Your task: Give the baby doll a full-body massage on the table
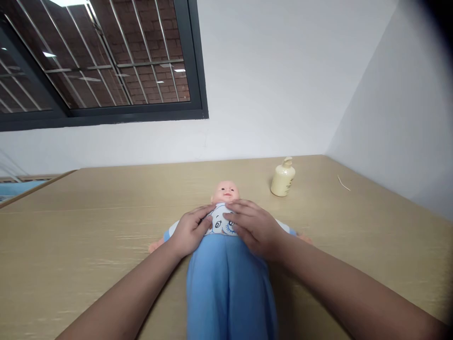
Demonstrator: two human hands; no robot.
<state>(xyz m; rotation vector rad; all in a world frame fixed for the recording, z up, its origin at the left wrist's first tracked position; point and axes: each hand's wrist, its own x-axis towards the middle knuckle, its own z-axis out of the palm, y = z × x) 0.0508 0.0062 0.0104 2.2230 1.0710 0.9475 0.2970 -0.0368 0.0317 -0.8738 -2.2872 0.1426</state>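
Baby doll (226, 267) lies on its back on the wood-grain tabletop (106, 224), at the middle of the scene, its head toward the far wall (265, 71) and its legs running out at the near side of the view. Its white shirt (218, 222) carries a printed cartoon face with black-outlined eyes and blue strokes below; the hands cover part of that print. The trousers (212, 293) are light blue.

The person's left hand (193, 230) lies along the left side of the doll's chest, fingers extended and together, thumb set apart, gripping nothing. The right hand (256, 229) is spread over the right side of the shirt, fingers loosely straight and unclenched; whether the whole palm touches cannot be told.

Farther off to the right stands a cream pump bottle (282, 182), upright, with dark lettering on its right side, too small to read. Right of it lies a thin white strip (343, 183), near the right wall (399, 137).

The tabletop's far edge meets the far wall, below a dark-framed window (200, 85); its far-left edge slants toward the near left. Bare wood grain stretches broadly to the left of the doll, and to its right in front of the bottle.
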